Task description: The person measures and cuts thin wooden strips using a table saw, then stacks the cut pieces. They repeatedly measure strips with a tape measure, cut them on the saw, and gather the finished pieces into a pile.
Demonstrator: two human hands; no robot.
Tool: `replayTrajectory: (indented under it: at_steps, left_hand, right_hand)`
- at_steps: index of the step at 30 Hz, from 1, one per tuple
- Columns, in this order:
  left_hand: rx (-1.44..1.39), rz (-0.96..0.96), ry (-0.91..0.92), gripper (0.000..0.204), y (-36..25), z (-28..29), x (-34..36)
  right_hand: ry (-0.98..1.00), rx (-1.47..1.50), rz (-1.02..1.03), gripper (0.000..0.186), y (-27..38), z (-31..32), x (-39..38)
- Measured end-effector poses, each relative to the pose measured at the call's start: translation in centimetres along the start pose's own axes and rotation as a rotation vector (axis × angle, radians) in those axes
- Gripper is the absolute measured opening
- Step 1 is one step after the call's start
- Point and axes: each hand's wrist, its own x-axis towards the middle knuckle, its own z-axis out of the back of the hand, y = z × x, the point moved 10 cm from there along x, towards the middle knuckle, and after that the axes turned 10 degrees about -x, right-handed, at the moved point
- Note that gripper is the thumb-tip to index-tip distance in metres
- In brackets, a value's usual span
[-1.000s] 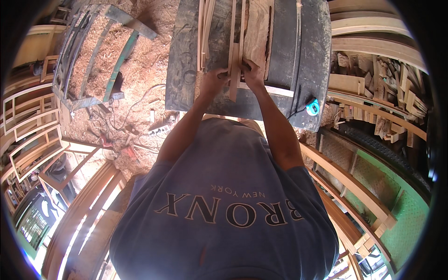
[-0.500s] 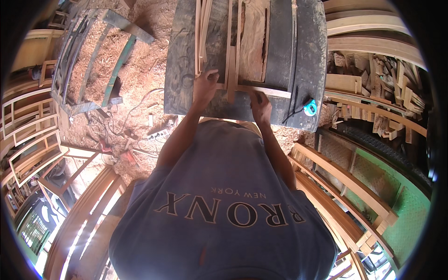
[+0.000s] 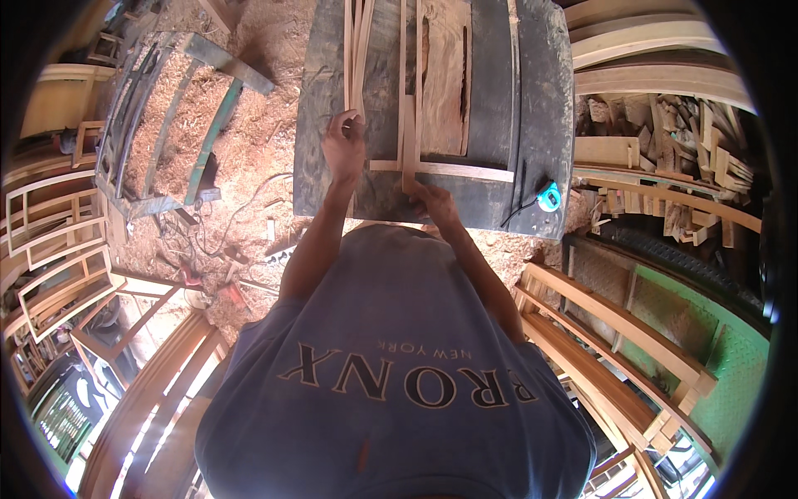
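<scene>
- At the far left, we are noting stacked wooden frames leaning near the rim of the view.
- Next to them, a green metal machine frame is sitting in a bed of sawdust, with shavings heaped over it.
- We are looking down on a person in a blue printed T-shirt, whose two forearms are reaching up to a dark, dusty workbench.
- The left hand is resting at the near end of a bundle of thin wooden strips running away along the bench; its fingers are curled on the strip ends, though we cannot tell whether they are closing around them or only pressing down.
- Just to the right, an upright slat is meeting a horizontal crosspiece on the bench top, forming a T-joint.
- The right hand is sitting at the lower end of that slat, at the near edge of the bench, fingers pinching or bracing the slat end; the exact grip is hidden from us.
- Beyond the joint, a broad rough plank is lying flat on the bench.
- A turquoise tape measure is lying near the bench's right corner.
- At the far right, we are recording piled offcuts and curved wooden rails beside a green panel.
</scene>
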Motion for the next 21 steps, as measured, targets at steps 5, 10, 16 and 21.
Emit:
replayTrajectory:
  at_steps: [5, 10, 16, 21]
  left_hand:
    - [0.174, 0.075, 0.045, 0.027, 1.0, -0.7, 2.1]
    - [0.406, 0.209, 0.258, 0.037, 3.4, -2.9, 3.7]
    - [0.476, 0.305, 0.311, 0.035, 6.3, -3.6, 4.6]
    - [0.351, 0.465, 0.319, 0.035, 6.7, -3.4, 4.4]
  right_hand:
    - [-0.021, -0.007, -0.011, 0.045, -0.3, 0.1, 0.4]
    - [-0.034, -0.002, -0.01, 0.041, -0.7, 0.0, 0.7]
    - [-0.014, 0.016, 0.009, 0.04, -0.2, -0.2, 0.5]
    - [-0.108, -0.085, 0.011, 0.039, 0.8, 0.8, -0.1]
